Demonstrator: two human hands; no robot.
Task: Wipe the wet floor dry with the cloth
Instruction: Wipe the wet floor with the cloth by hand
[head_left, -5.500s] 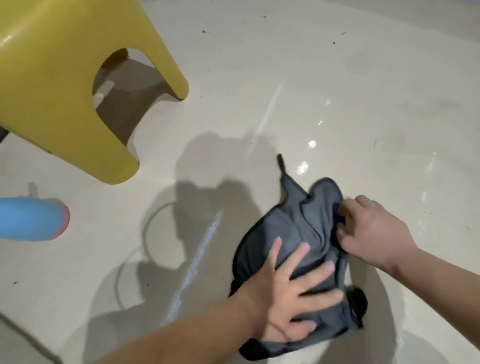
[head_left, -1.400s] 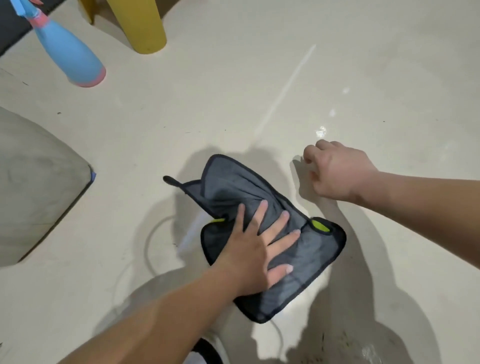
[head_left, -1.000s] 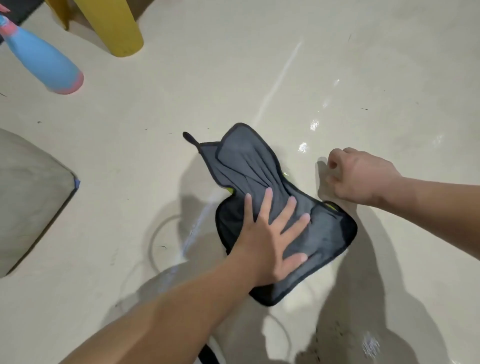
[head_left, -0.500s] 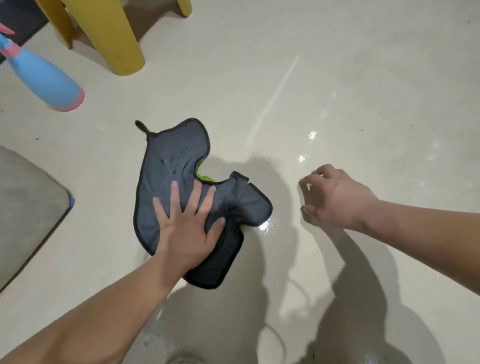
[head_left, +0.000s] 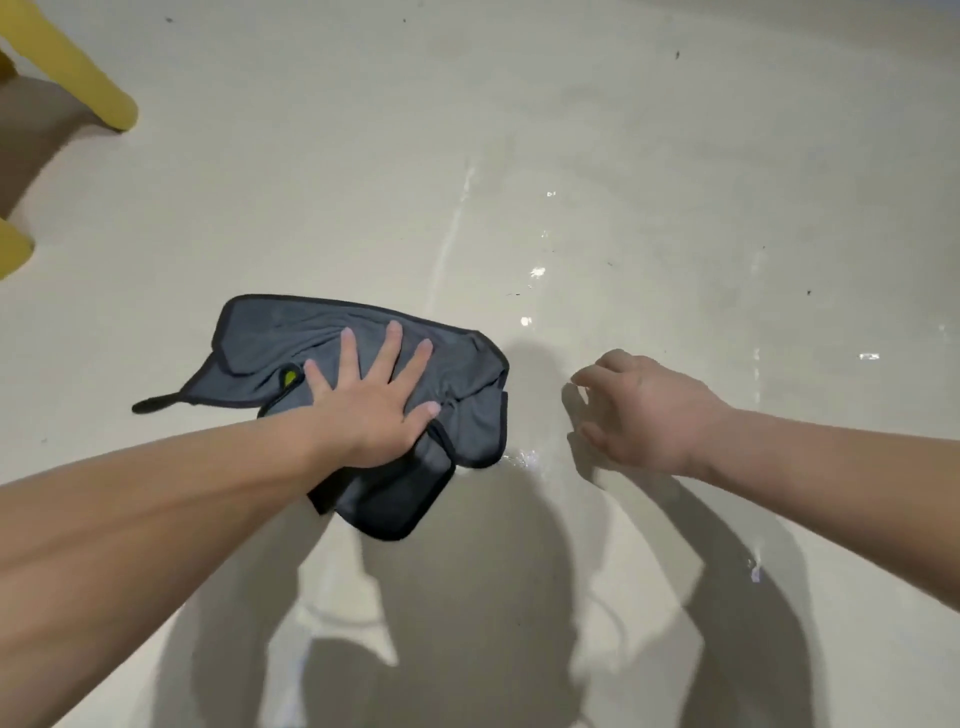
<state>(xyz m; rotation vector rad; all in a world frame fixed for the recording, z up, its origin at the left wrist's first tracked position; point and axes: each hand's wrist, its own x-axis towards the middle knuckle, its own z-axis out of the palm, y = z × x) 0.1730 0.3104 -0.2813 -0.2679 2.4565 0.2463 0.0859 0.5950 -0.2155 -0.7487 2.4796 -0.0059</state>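
Note:
A dark grey cloth (head_left: 270, 343) with black trim and a hanging loop lies crumpled on the pale, glossy floor (head_left: 649, 218). My left hand (head_left: 371, 400) lies flat on the middle of it, fingers spread, pressing it down, with the thumb at a fold. My right hand (head_left: 644, 410) is to the right of the cloth and apart from it. Its fingers are loosely curled, the tips touch the floor, and it holds nothing. Wet glints (head_left: 535, 273) shine on the floor beyond my right hand, and a small puddle (head_left: 524, 457) sits at the cloth's right edge.
Two yellow stool legs stand at the far left, one (head_left: 78, 73) at the top and another (head_left: 13, 249) lower down. My own shadow falls across the floor near me. A pale streak (head_left: 452, 234) runs away from the cloth.
My left hand has slid the cloth to the right, and the cloth has bunched differently. The view has shifted, so the blue bottle and grey mat are out of frame. My right hand stays on the floor.

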